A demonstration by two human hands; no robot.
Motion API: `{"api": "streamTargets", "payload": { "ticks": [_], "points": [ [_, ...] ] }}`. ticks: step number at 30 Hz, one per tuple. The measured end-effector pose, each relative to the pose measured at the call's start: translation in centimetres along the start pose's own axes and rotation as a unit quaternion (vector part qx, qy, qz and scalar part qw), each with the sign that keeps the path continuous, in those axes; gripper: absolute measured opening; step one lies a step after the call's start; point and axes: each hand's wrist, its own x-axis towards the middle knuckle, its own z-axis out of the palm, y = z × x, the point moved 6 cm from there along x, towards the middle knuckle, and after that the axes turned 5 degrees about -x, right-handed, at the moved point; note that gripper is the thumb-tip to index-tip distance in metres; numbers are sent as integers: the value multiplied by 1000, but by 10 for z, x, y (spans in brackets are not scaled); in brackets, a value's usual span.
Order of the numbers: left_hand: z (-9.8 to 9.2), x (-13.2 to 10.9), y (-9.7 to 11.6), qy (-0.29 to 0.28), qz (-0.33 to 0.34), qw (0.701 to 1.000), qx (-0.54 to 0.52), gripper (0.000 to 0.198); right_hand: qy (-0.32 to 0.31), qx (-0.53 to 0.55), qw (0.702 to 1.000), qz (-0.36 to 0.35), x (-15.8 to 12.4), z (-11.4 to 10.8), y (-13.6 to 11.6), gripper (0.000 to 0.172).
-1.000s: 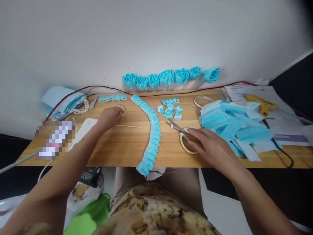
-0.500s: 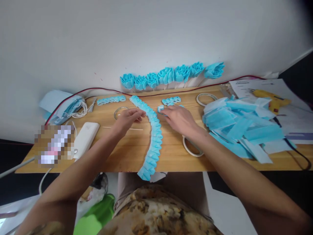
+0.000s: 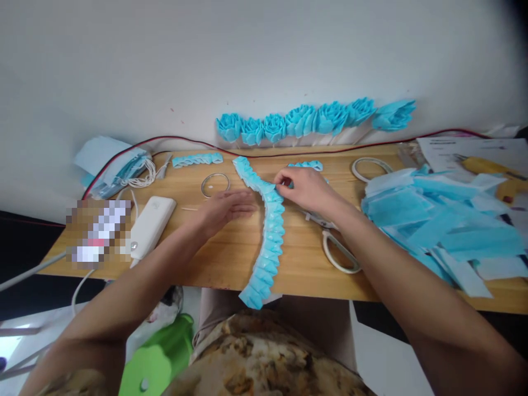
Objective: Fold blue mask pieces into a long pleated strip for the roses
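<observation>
A long pleated strip of blue mask fabric (image 3: 270, 236) curves down the middle of the table, its near end hanging past the front edge. My right hand (image 3: 305, 190) is closed in a pinch on the strip's right edge, in its upper part. To the left of the strip, my left hand (image 3: 231, 209) is open with its fingers stretched out, holding nothing. Behind the right hand a short pleated blue piece (image 3: 307, 165) is partly hidden. Another short pleated piece (image 3: 198, 160) lies at the back left.
Blue fabric flowers (image 3: 301, 121) line the wall. Scissors (image 3: 340, 253) lie under my right forearm, near a tape roll (image 3: 371, 166). Cut blue pieces (image 3: 433, 220) are heaped right, by a yellow glue gun (image 3: 509, 190). At left are a white power bank (image 3: 154, 225) and folded masks (image 3: 113, 159).
My right hand has moved left from the small pleated pieces onto the strip's edge. My left hand has come off the strip, its fingers straightened. The view has shifted slightly.
</observation>
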Motion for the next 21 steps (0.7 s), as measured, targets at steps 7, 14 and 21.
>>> {"api": "streamTargets", "payload": {
  "ticks": [7,14,21],
  "points": [
    [30,21,-7,-59,-65,996,-28,23,36,143,989,7,-3,-1,-1,12],
    [31,33,0,-30,-36,999,7,25,69,199,977,34,-13,-12,14,25],
    [24,32,-6,-86,-7,996,38,40,78,156,984,-16,-14,-9,4,17]
  ]
}}
